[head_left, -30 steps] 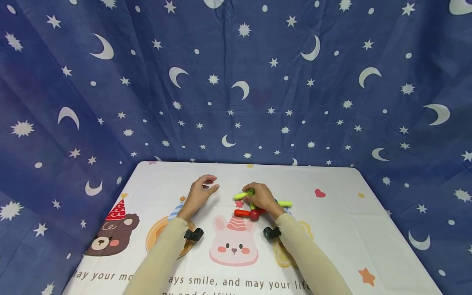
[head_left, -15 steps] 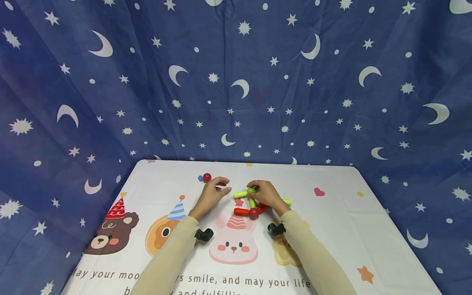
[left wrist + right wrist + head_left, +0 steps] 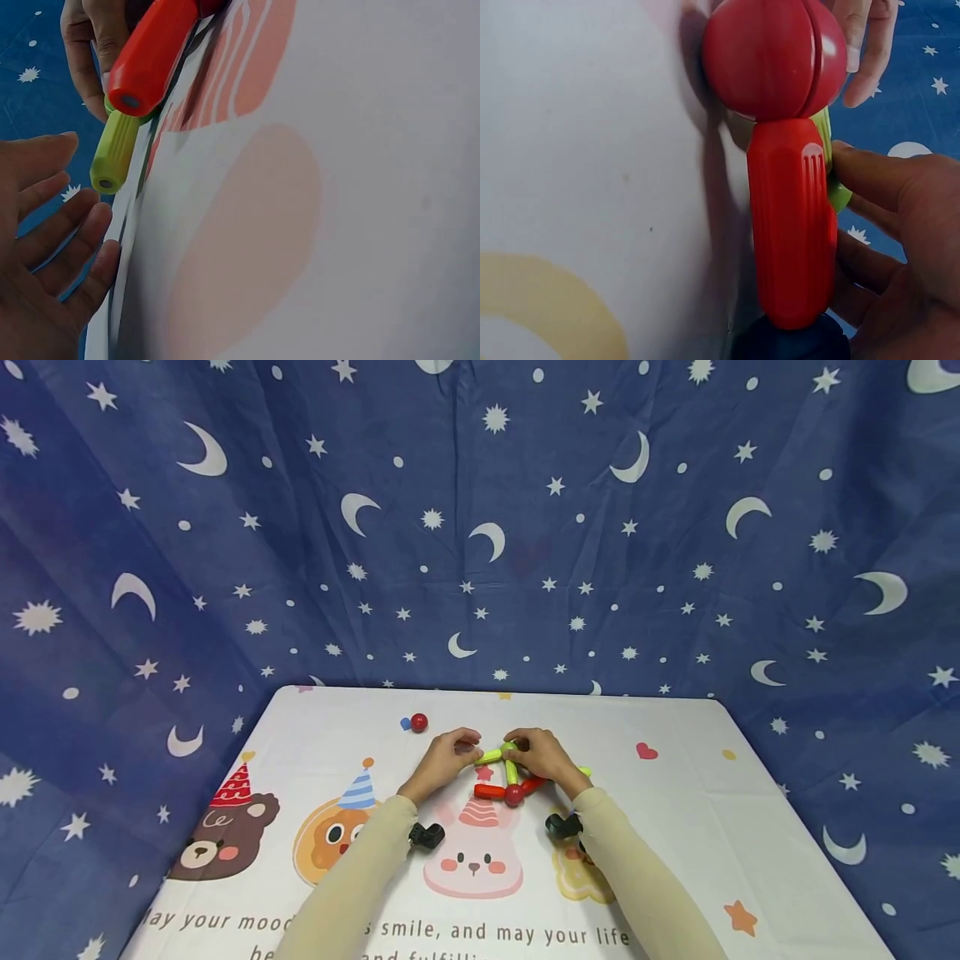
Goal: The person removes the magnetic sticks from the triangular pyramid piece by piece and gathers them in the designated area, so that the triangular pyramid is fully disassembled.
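Note:
In the head view, red and green rods joined by balls lie on the table. The right hand pinches the green ball at the far end of the piece. From that ball a green rod points left, and the left hand is beside its free end, fingers spread and thumb apart in the left wrist view. A red ball joins a red rod and another red rod, which meets a dark blue ball in the right wrist view.
A separate red ball with a small blue piece beside it lies at the back left of the table. The printed white tablecloth covers the table, and a blue star-patterned curtain hangs behind it.
The left hand has moved right, away from the separate red ball, which was out of sight at first, to the green rod's end. The right hand has shifted slightly at the green ball.

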`<state>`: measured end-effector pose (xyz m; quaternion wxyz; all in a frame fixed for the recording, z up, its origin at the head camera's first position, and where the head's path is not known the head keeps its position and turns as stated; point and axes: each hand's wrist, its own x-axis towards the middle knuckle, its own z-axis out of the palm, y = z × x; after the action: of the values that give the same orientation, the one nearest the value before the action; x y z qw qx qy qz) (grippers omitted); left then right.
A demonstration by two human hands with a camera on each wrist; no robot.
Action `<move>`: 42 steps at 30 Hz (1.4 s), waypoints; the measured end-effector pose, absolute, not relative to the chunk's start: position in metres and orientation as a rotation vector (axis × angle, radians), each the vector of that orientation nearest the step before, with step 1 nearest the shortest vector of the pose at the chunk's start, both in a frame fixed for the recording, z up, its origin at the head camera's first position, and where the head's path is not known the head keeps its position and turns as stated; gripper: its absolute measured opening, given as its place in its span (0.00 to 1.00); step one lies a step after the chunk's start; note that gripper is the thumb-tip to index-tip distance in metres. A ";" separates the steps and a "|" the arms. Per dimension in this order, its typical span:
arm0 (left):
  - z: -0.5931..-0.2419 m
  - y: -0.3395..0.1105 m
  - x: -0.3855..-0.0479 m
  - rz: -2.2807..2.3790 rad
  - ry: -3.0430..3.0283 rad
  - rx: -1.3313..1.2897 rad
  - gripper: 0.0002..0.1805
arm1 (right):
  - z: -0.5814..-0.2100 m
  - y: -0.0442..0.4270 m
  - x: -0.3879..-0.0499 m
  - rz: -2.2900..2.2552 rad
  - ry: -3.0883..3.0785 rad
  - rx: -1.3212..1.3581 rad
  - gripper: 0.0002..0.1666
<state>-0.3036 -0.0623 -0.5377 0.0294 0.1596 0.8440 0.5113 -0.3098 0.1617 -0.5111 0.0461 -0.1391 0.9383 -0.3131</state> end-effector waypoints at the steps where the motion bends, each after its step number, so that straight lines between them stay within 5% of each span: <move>1: -0.538 -0.062 -0.304 1.575 2.592 0.489 0.20 | -0.511 0.162 -0.310 -0.963 2.862 -0.423 0.18; 42: -0.536 -0.052 -0.302 1.378 2.675 0.533 0.11 | -0.516 0.162 -0.315 -1.026 2.837 -0.380 0.16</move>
<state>-0.3018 -0.0523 -0.5359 0.0429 0.1742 0.8745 0.4506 -0.3149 0.1620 -0.5157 0.0507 -0.1249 0.9318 -0.3369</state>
